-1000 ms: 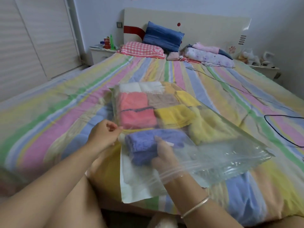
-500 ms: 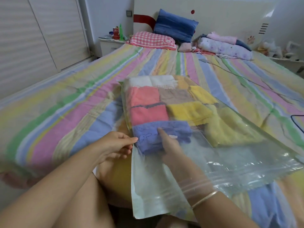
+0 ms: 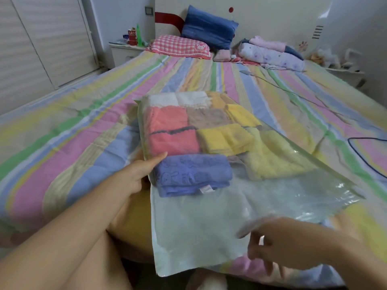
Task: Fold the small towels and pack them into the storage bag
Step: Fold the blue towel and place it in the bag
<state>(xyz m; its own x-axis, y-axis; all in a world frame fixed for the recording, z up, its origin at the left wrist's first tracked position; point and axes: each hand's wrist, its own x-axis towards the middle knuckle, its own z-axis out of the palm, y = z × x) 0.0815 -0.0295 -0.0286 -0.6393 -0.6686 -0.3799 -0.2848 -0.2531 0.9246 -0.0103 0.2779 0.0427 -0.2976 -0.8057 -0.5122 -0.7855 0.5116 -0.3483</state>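
1. the storage bag, clear plastic, lies flat on the striped bedspread in the middle of the view. its far end points to 12 o'clock and its near end to 6 o'clock.
2. folded small towels fill the bag's far half, packed edge to edge: a white towel at 12 o'clock, 2 coral towels down the 9 o'clock side, a brown towel in the centre, and yellow towels toward 3 o'clock.
3. the purple towel, printed with rabbits, sits inside the bag at the 6 o'clock end of the stack and touches the nearer coral towel.
4. the bag's near half holds no towel and lies slack.
5. the left hand is at the bag's 9 o'clock edge. 1 finger lies straight against the plastic beside the coral and purple towels. the other fingers end at the rim, and i cannot tell whether they grip it.
6. the right hand, blurred, is at the bag's near end around 5 o'clock. its fingers are spread and loose, holding nothing, and its upper part shows through the plastic film.
7. at 12 o'clock a checked pillow and a blue pillow lie by the headboard, with folded bedding toward 1 o'clock.
8. a nightstand at 11 o'clock carries a red can.
9. a black cable loops on the bedspread at 3 o'clock.
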